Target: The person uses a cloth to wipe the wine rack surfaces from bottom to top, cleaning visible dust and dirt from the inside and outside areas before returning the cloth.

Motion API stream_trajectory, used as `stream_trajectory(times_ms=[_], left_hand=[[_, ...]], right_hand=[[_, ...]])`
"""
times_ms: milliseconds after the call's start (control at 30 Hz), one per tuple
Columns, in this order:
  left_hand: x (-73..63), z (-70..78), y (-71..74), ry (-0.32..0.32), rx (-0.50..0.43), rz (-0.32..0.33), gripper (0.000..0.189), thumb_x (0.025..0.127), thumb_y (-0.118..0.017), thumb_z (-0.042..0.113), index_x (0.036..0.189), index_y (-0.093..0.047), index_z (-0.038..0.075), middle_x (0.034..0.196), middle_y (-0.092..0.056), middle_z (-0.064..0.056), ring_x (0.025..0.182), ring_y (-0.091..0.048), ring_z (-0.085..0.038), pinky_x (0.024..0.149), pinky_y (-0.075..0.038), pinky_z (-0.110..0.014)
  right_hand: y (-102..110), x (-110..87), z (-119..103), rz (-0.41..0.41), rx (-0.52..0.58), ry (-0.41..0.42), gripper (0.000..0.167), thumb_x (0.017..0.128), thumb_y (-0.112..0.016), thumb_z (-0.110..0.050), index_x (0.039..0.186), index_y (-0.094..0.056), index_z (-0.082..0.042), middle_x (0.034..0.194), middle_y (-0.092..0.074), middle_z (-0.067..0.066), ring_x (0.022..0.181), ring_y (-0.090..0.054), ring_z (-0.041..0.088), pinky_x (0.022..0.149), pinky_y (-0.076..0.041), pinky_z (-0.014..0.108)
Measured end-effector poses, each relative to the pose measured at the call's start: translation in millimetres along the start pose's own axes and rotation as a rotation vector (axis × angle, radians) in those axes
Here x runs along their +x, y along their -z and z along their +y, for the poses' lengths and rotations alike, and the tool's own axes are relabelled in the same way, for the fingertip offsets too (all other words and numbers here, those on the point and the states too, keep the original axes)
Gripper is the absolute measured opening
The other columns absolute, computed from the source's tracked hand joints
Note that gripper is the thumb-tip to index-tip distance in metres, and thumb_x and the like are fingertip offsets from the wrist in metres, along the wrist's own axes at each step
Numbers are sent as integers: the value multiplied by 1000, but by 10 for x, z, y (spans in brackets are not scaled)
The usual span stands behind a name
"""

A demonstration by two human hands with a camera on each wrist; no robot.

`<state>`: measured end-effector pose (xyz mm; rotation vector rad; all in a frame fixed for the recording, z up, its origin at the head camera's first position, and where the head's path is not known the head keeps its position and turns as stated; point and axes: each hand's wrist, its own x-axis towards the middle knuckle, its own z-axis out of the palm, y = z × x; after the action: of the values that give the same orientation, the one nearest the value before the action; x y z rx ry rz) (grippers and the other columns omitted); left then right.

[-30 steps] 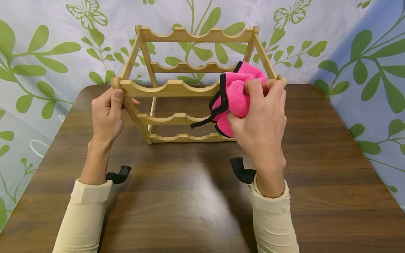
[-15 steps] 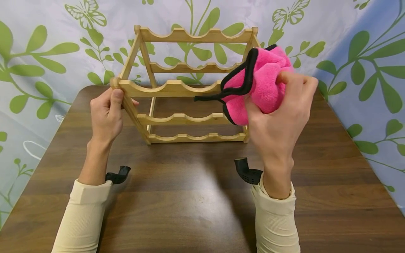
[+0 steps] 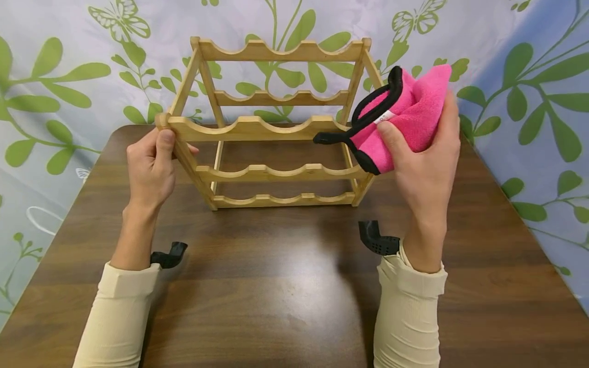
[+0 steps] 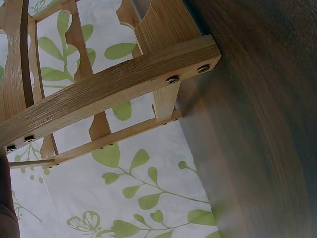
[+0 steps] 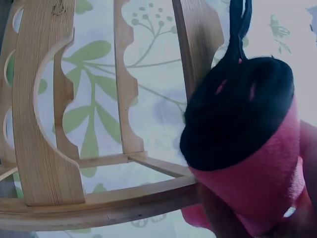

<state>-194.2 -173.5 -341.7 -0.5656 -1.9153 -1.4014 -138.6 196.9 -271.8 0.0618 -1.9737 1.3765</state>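
A light wooden wine rack (image 3: 255,129) with scalloped rails stands on the table. My left hand (image 3: 152,166) grips its upper front left corner, thumb in front and a fingertip showing behind the post. In the left wrist view, a side post (image 4: 114,82) with dark screw heads runs slantwise across. My right hand (image 3: 425,176) holds a bunched pink cloth (image 3: 428,105) up at the rack's right side. The cloth has black edging, a small white tag and a black loop (image 3: 331,138) pointing left. In the right wrist view, the cloth (image 5: 257,183) overlaps the rack's side frame.
The brown wooden table (image 3: 257,306) reaches toward me in front of the rack. Behind it hangs a pale backdrop (image 3: 55,117) with green leaves and butterflies. Black curved wrist mounts (image 3: 379,240) stick out from both cuffs.
My right hand has moved right with the cloth, off the front top rail, and turned so that the thumb and tag show. The left hand keeps its hold on the corner.
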Motion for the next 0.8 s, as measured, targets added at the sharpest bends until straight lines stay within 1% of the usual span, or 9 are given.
stream_trajectory(times_ms=[100, 200, 333, 433, 533, 667, 800], left_hand=[[3, 8, 16, 5, 3, 6, 42, 105, -49, 26, 95, -72, -8, 71, -70, -1, 68, -68, -11, 65, -53, -19], [3, 11, 18, 6, 5, 4, 41, 106, -48, 23, 96, -72, -9, 71, -70, -1, 67, -68, -10, 65, -53, -18], [3, 8, 6, 4, 1, 1, 41, 106, -48, 22, 97, -72, -9, 71, -70, -2, 67, -69, -10, 65, -53, -18], [3, 9, -7, 3, -1, 5, 43, 106, -48, 24, 94, -71, -10, 71, -70, -2, 67, -68, -10, 65, -53, -19], [-2, 6, -20, 5, 0, 12, 46, 105, -48, 27, 91, -70, -11, 71, -71, -1, 67, -68, -10, 64, -53, -18], [-5, 6, -27, 12, 2, 10, 48, 105, -48, 29, 89, -69, -12, 71, -71, 0, 68, -68, -10, 65, -53, -19], [-1, 19, -21, 25, 8, 8, 45, 106, -48, 25, 90, -69, -11, 72, -71, 0, 68, -68, -11, 66, -53, -19]], right_hand=[[19, 21, 56, -101, -23, -3, 74, 80, -80, -17, 144, -43, -15, 128, -55, -2, 115, -53, 17, 89, -51, 29], [54, 24, 96, -139, -61, -4, 78, 79, -81, -18, 145, -41, -17, 129, -53, -3, 117, -52, 16, 88, -51, 29], [90, 23, 121, -128, -79, -35, 75, 78, -80, -18, 142, -43, -15, 126, -55, -2, 112, -54, 15, 84, -51, 28], [103, 30, 123, -108, -88, -76, 70, 78, -79, -19, 138, -43, -13, 123, -55, -2, 107, -55, 15, 81, -51, 27], [120, 38, 120, -100, -115, -100, 68, 78, -78, -19, 136, -43, -12, 122, -55, -1, 106, -55, 14, 80, -51, 26], [153, 27, 105, -109, -157, -121, 67, 78, -79, -19, 135, -43, -12, 122, -55, -1, 107, -55, 13, 81, -53, 26], [191, 10, 90, -135, -185, -140, 68, 79, -79, -19, 135, -42, -13, 125, -55, 0, 110, -55, 14, 82, -54, 27]])
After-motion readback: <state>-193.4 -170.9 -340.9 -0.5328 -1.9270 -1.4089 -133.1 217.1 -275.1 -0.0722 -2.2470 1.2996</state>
